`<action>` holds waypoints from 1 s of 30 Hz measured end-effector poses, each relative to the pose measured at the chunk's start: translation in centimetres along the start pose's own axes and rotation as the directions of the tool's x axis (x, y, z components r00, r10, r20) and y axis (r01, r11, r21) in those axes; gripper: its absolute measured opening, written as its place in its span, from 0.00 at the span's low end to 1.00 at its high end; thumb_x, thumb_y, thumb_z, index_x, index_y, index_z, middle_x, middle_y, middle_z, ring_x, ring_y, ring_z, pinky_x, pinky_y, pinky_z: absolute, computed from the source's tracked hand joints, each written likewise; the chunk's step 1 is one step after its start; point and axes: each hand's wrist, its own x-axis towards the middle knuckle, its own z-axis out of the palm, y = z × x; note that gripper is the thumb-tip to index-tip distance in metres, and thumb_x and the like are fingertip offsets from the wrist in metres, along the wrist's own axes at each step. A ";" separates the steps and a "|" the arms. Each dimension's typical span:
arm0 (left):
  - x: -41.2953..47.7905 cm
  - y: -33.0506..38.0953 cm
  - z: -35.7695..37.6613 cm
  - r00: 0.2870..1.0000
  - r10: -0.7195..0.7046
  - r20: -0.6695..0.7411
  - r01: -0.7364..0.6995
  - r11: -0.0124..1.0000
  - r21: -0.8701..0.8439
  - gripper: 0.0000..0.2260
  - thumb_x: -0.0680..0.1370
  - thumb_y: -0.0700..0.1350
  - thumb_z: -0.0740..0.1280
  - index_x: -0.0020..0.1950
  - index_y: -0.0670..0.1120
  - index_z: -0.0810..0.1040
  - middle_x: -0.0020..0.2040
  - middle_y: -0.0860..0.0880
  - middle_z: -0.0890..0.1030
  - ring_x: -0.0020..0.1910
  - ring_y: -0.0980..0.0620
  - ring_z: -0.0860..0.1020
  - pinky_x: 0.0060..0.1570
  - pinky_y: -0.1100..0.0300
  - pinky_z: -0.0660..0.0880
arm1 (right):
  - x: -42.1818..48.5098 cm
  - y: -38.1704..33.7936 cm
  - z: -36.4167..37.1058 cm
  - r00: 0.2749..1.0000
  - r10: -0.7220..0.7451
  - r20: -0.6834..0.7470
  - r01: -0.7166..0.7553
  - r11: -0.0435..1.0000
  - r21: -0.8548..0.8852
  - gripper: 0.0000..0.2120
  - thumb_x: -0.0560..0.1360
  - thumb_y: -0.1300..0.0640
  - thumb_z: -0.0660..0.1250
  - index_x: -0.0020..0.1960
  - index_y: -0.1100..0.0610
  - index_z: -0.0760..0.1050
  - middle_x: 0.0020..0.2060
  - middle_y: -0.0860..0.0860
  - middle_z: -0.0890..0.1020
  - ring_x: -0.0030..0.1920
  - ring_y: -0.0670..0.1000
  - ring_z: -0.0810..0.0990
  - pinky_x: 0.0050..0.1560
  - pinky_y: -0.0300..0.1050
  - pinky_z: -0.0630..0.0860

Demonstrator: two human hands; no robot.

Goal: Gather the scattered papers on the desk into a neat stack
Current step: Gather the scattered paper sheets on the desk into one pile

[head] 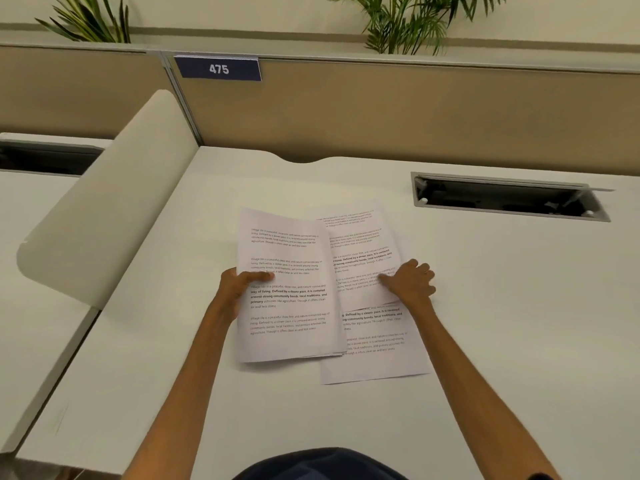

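Fingers: left hand (235, 292) pinches left paper pile (289, 289) at its edge, thumb on top; right hand (410, 280) curled, pressing right sheets (363, 258) flat.
Desk (485, 306): white, all papers at centre.
Papers: pile overlaps right sheets and lower sheet (377, 348).

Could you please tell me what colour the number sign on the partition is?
The sign is dark navy blue with white digits reading 475, seen in the head view.
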 end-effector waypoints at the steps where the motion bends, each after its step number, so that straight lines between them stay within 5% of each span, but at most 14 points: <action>1: -0.1 0.0 0.2 1.000 0.000 0.002 0.000 1.000 0.003 0.20 0.67 0.33 0.76 0.59 0.37 0.82 0.52 0.38 0.86 0.46 0.37 0.86 0.40 0.48 0.84 | -0.2 -0.2 0.4 0.999 -0.015 -0.029 0.015 1.000 -0.006 0.38 0.72 0.42 0.70 0.70 0.64 0.61 0.69 0.61 0.65 0.70 0.61 0.63 0.65 0.57 0.67; 11: -0.4 -0.4 0.9 1.000 0.011 0.018 -0.011 1.000 0.000 0.19 0.67 0.33 0.76 0.58 0.36 0.82 0.50 0.38 0.87 0.42 0.40 0.87 0.37 0.51 0.83 | -0.9 -0.5 0.1 0.998 0.010 -0.064 -0.002 0.993 0.119 0.28 0.69 0.51 0.74 0.63 0.60 0.70 0.60 0.56 0.79 0.60 0.58 0.79 0.62 0.51 0.70; 21: -0.3 -1.5 1.2 1.000 -0.008 0.003 0.009 1.000 -0.029 0.21 0.66 0.32 0.77 0.59 0.35 0.82 0.51 0.37 0.86 0.44 0.38 0.86 0.38 0.50 0.83 | -1.5 -0.6 -0.1 0.999 0.051 -0.017 -0.044 0.960 0.275 0.21 0.70 0.54 0.70 0.60 0.60 0.74 0.58 0.57 0.80 0.59 0.59 0.78 0.63 0.52 0.71; 30: 0.0 -1.4 1.4 1.000 -0.010 0.013 0.010 1.000 -0.007 0.22 0.64 0.34 0.78 0.58 0.36 0.82 0.51 0.37 0.86 0.43 0.39 0.86 0.40 0.49 0.83 | -0.7 0.2 -2.0 0.998 0.057 0.009 -0.056 0.915 0.400 0.36 0.67 0.56 0.77 0.69 0.62 0.64 0.64 0.60 0.75 0.64 0.62 0.75 0.59 0.53 0.74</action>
